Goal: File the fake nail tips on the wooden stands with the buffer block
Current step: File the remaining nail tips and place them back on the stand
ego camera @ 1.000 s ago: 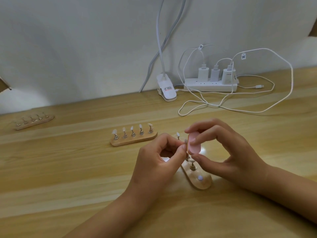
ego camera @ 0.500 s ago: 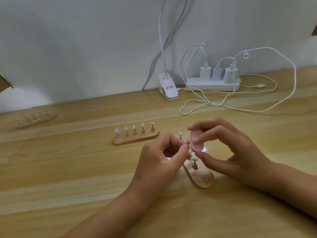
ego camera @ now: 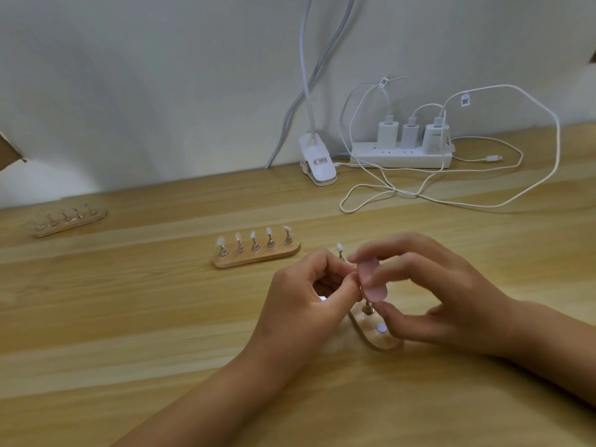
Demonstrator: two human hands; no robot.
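i'm likely filing one tip: left hand (ego camera: 306,298) pinching it, right hand (ego camera: 442,295) pinching the block (ego camera: 374,285); next needing light strokes.

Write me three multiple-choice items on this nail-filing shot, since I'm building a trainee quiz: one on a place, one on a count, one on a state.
1. Where does the power strip lie?
A) at the far edge of the table
B) at its near edge
C) on a wooden stand

2. How many nail tips are on the middle stand?
A) three
B) five
C) seven

3. What is the right hand doing?
A) lying flat
B) holding the pink buffer block
C) pulling a cable

Answers: A, it sits against the wall; B, five tips stand in one row; B, the fingers and thumb pinch the block.
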